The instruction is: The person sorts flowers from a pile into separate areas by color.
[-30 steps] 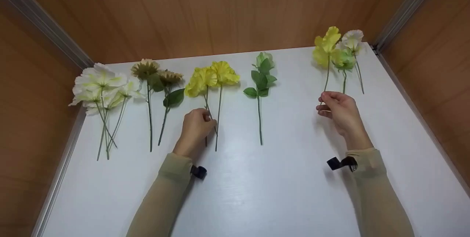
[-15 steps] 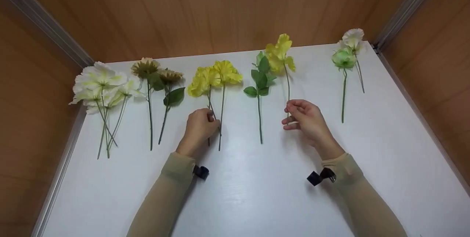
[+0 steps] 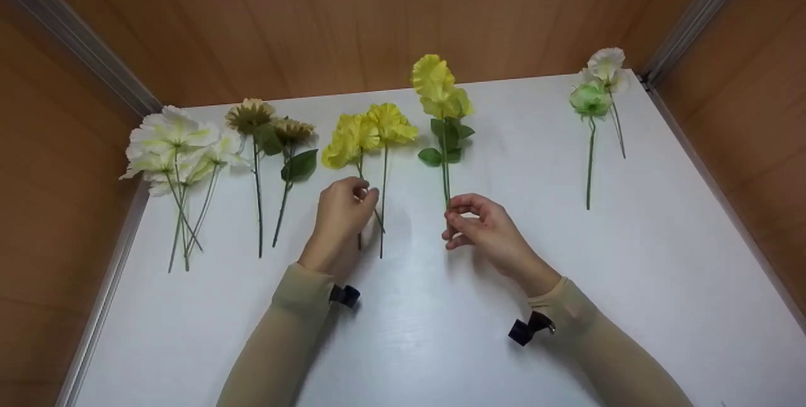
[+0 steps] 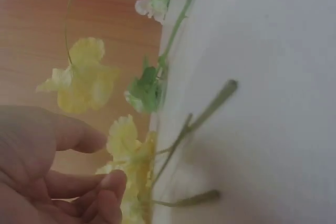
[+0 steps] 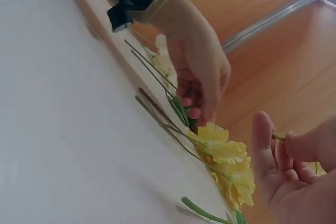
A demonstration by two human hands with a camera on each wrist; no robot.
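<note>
My right hand [image 3: 494, 234] pinches the thin stem of a yellow artificial flower [image 3: 441, 92] between thumb and fingers. That bloom is raised over a leafy green flower [image 3: 449, 139], hiding its head in the head view. In the left wrist view, the held yellow flower [image 4: 86, 77] hangs clear of the table. My left hand [image 3: 343, 218] hovers over the stems of several yellow flowers [image 3: 389, 123] lying on the table. Its fingers [image 4: 79, 135] are loosely bent, with a gap and nothing held between them. The right wrist view shows the left hand [image 5: 202, 72] above the stems.
White flowers [image 3: 173, 136] lie at the far left of the white table [image 3: 403, 344], beside brownish flowers [image 3: 249, 118] with dark leaves. A pale green flower [image 3: 590, 101] and a white flower [image 3: 606, 63] lie at the far right. Wooden panels [image 3: 378, 22] enclose the table.
My right hand has carried the yellow flower leftward from the far-right group to over the leafy green flower. My left hand shifted the yellow flowers slightly right, then let go of their stems.
</note>
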